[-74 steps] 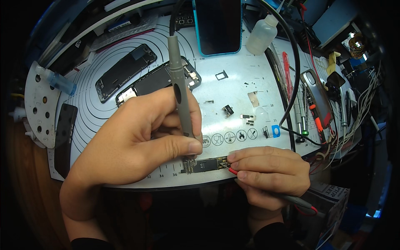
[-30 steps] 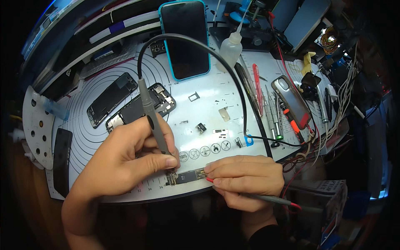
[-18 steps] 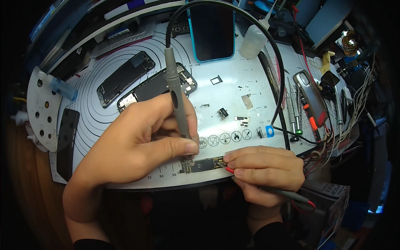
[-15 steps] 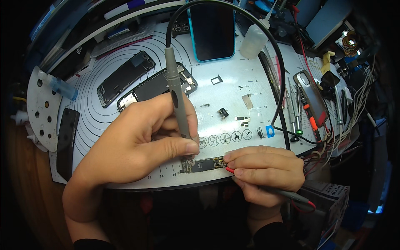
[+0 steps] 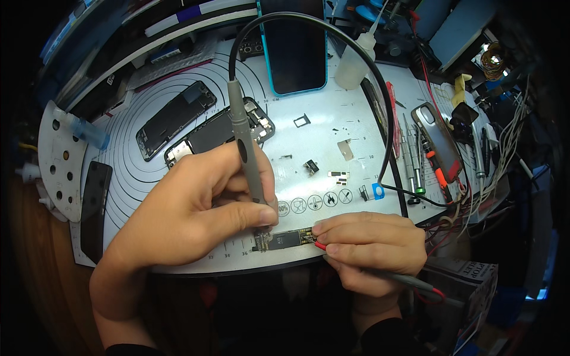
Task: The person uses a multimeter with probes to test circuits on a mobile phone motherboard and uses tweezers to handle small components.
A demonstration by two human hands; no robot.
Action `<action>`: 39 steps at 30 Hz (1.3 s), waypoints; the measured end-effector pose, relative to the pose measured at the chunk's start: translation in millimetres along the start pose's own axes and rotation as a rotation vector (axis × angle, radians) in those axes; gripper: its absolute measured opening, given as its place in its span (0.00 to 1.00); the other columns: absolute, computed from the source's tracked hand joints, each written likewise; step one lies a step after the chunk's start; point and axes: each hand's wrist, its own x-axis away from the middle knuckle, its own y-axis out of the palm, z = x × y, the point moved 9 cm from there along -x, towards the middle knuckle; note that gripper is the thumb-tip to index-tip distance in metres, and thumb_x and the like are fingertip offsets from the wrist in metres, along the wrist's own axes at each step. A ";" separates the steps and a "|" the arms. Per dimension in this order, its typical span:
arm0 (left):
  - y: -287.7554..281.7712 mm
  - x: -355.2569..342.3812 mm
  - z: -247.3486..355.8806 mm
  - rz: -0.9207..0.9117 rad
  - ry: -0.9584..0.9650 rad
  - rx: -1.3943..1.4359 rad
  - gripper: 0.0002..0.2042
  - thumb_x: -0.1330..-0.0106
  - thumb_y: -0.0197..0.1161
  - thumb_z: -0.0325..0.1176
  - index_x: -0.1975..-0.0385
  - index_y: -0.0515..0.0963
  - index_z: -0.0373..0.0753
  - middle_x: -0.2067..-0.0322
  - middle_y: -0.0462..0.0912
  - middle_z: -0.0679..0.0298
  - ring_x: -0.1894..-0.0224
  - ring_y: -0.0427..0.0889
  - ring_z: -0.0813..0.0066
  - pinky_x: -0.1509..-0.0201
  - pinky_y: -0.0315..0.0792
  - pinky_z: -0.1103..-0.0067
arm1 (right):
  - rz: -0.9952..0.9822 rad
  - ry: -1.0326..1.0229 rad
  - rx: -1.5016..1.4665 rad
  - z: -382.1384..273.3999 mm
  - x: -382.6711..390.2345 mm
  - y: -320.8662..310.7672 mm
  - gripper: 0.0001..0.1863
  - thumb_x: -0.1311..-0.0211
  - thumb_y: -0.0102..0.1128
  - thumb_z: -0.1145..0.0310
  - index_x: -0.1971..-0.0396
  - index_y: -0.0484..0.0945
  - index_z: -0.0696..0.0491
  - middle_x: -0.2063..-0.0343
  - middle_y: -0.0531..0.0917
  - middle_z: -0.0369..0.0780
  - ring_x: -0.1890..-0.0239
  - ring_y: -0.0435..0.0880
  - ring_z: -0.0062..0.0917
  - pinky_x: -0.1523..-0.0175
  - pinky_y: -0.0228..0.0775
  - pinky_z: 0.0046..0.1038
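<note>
A narrow phone logic board [image 5: 286,239] lies at the mat's front edge, a large dark chip at its middle. My left hand [image 5: 199,204] is closed round a thick grey pen-shaped probe [image 5: 238,121] held upright over the board's left part; thumb and fingers hide its tip. A black cable loops from its top to the right. In my right hand [image 5: 377,240] is a slim test probe [image 5: 395,276], dark grey with a red front, slanting toward the board. Its fine metal tip is at the board's right part, where the fingertips also rest.
Beyond my hands lie an opened phone housing [image 5: 208,132], a detached screen [image 5: 176,118], a SIM tray [image 5: 301,120] and small phone parts. A blue-edged phone [image 5: 294,53] and a squeeze bottle [image 5: 355,62] stand behind. Screwdrivers [image 5: 412,157] and tangled wires [image 5: 504,154] are on the right.
The view has shifted slightly, so the desk items sit a little lower and further left. Both hands keep their grips, and the probes stay at the board.
</note>
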 end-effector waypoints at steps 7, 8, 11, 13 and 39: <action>1.1 1.9 -2.7 -0.028 -0.022 -0.015 0.08 0.27 0.68 0.21 0.54 0.77 0.31 0.59 0.87 0.58 0.52 0.88 0.74 0.44 0.81 0.77 | -0.112 -0.035 -0.019 -0.9 -1.0 -0.7 0.17 0.56 0.72 0.91 0.63 0.86 0.61 0.65 0.92 0.49 0.58 0.96 0.46 0.55 0.91 0.38; 1.1 1.6 -2.0 -0.034 -0.019 -0.019 0.07 0.26 0.68 0.21 0.55 0.77 0.31 0.60 0.87 0.59 0.52 0.88 0.74 0.44 0.81 0.76 | -0.091 -0.034 -0.022 -0.2 0.4 -1.1 0.17 0.56 0.72 0.90 0.63 0.87 0.62 0.65 0.92 0.48 0.58 0.96 0.46 0.55 0.91 0.37; 0.5 1.2 -1.9 -0.044 -0.018 -0.017 0.07 0.26 0.69 0.22 0.55 0.77 0.32 0.60 0.87 0.59 0.52 0.88 0.74 0.43 0.81 0.77 | -0.057 -0.011 -0.018 0.1 0.2 -1.5 0.15 0.56 0.72 0.90 0.66 0.86 0.62 0.67 0.91 0.48 0.59 0.96 0.46 0.56 0.91 0.36; 1.1 0.6 -1.3 -0.041 -0.025 -0.013 0.07 0.26 0.69 0.22 0.55 0.77 0.32 0.60 0.87 0.59 0.52 0.88 0.74 0.43 0.81 0.77 | -0.031 -0.006 -0.002 -0.2 0.5 -1.8 0.13 0.57 0.72 0.90 0.68 0.86 0.61 0.68 0.91 0.47 0.60 0.96 0.45 0.56 0.91 0.36; 1.2 1.1 -2.0 -0.045 -0.024 -0.012 0.07 0.26 0.69 0.22 0.55 0.77 0.32 0.60 0.88 0.58 0.52 0.88 0.73 0.44 0.81 0.77 | 0.029 0.018 0.005 -0.6 0.1 -1.7 0.11 0.59 0.73 0.88 0.72 0.85 0.61 0.70 0.91 0.47 0.63 0.96 0.43 0.58 0.91 0.35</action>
